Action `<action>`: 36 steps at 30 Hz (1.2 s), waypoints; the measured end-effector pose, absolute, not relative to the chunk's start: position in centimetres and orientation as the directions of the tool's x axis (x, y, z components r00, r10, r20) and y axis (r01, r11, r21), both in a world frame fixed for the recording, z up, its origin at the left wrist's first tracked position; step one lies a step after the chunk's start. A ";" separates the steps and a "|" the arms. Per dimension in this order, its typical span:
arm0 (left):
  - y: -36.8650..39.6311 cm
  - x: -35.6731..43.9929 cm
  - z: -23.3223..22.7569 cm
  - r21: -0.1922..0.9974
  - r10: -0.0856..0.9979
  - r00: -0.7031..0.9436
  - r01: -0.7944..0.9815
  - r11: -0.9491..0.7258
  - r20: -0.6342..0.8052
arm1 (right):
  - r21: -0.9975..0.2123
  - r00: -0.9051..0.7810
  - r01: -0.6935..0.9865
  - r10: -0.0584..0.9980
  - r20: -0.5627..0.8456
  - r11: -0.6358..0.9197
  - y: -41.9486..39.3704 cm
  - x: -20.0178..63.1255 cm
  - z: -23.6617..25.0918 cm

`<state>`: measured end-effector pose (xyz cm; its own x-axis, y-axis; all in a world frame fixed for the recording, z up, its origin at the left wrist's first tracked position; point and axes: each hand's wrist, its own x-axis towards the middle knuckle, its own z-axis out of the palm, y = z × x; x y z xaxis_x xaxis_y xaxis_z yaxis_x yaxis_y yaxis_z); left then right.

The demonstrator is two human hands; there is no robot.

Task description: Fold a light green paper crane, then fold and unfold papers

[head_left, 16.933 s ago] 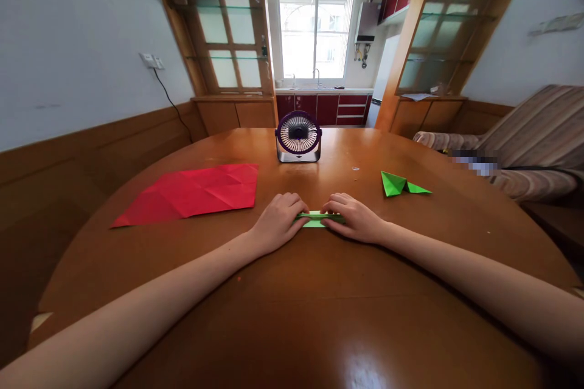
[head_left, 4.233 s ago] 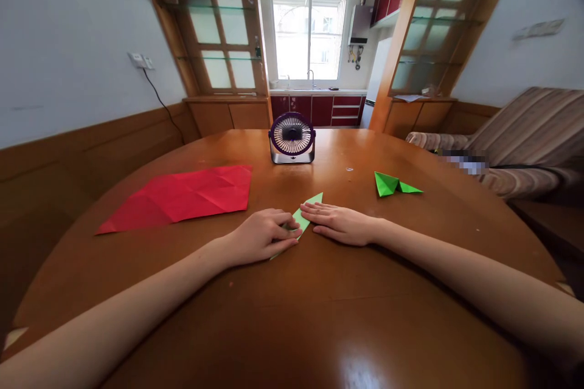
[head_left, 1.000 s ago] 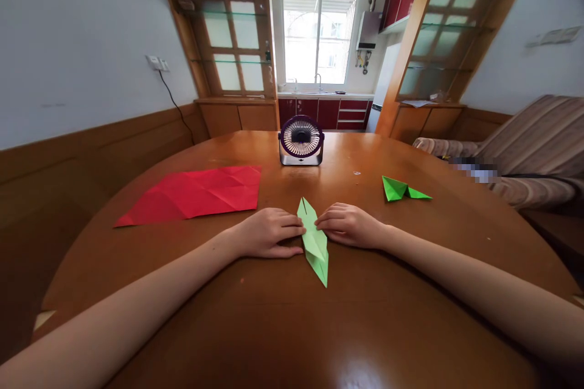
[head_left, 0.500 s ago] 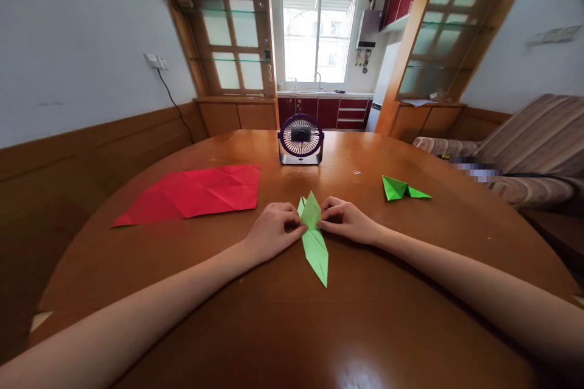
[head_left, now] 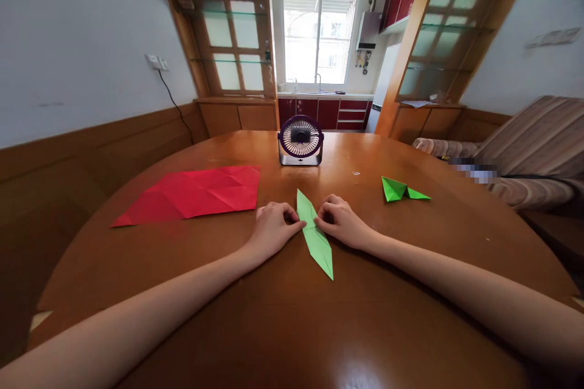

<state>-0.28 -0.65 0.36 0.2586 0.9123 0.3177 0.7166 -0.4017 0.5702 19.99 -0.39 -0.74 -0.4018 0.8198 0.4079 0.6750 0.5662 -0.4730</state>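
Between my left hand (head_left: 272,230) and right hand (head_left: 341,222) lies the folded green paper (head_left: 314,234) on the desk (head_left: 292,316), each hand's fingertips pinching its edges

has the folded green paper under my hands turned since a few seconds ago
Yes. The folded green paper lay slanted toward the fan and to its right; now it points almost straight at it.

Green paper (head_left: 314,234), red sheet (head_left: 194,193)
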 end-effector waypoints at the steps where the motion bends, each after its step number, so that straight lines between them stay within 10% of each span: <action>1: -0.6 -0.3 0.4 0.572 0.917 0.247 0.722 -0.390 0.313 | -0.467 -0.396 0.686 0.825 0.403 0.558 -0.4 20.0 -0.7; 11: -0.3 -0.2 0.0 0.528 0.897 0.272 0.734 -0.428 0.349 | -0.364 -0.446 0.707 0.782 0.435 0.606 -0.7 19.8 -0.6; 19: 0.1 -0.4 -0.6 0.282 0.713 0.653 0.655 -0.701 0.254 | -0.264 -0.482 0.740 0.761 0.434 0.619 -0.9 19.9 -0.7; 36: 0.6 -0.4 -0.4 0.194 0.699 0.659 0.674 -0.713 0.280 | -0.185 -0.548 0.731 0.726 0.415 0.657 -0.5 20.4 -0.5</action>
